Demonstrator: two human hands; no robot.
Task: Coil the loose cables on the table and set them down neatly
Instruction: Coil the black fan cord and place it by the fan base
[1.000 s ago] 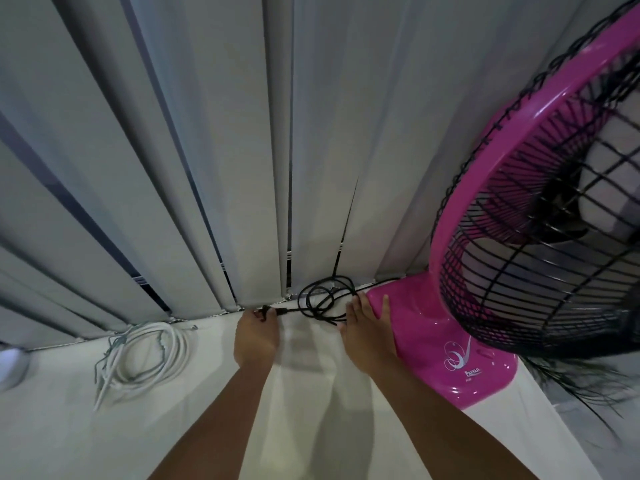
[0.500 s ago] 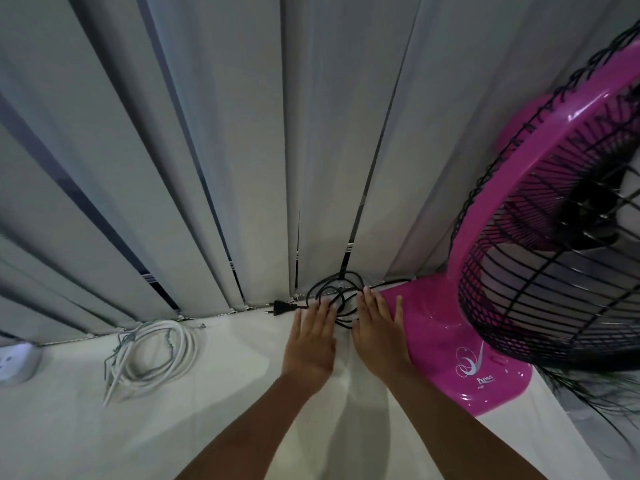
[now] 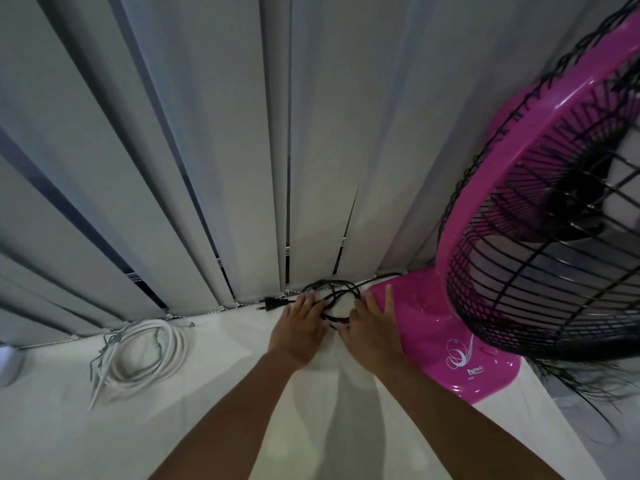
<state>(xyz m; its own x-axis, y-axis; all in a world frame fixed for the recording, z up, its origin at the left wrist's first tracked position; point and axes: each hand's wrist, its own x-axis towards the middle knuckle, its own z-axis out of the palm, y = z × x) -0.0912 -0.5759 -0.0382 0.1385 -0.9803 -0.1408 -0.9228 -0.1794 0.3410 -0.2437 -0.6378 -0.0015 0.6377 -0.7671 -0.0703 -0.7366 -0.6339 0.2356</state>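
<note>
- The desk (image 3: 242, 393), covered in white, carries the pink fan (image 3: 433, 327) at its right end.
- The white cable (image 3: 149, 355) is seen well to the left of the fan, already wound into a loose ring.
- The black cable (image 3: 337, 296) is gathered in a small coil just left of the fan's base, at the foot of the blinds (image 3: 207, 168). One strand is led on behind that base. It is judged light, thin and springy, so the loops may be expected to spring apart. It would best be taken across all loops at once, on the side away from the fan.
- The left hand (image 3: 299, 327) and the right hand (image 3: 372, 327) are laid on the coil with fingers straight. Nothing is gripped. The right hand is set against the fan's base.
- The plug (image 3: 272, 304) lies free, beyond the coil from the fan.
- A second ago the left hand was curled at the plug. It has since been flattened and brought nearer the fan.
</note>
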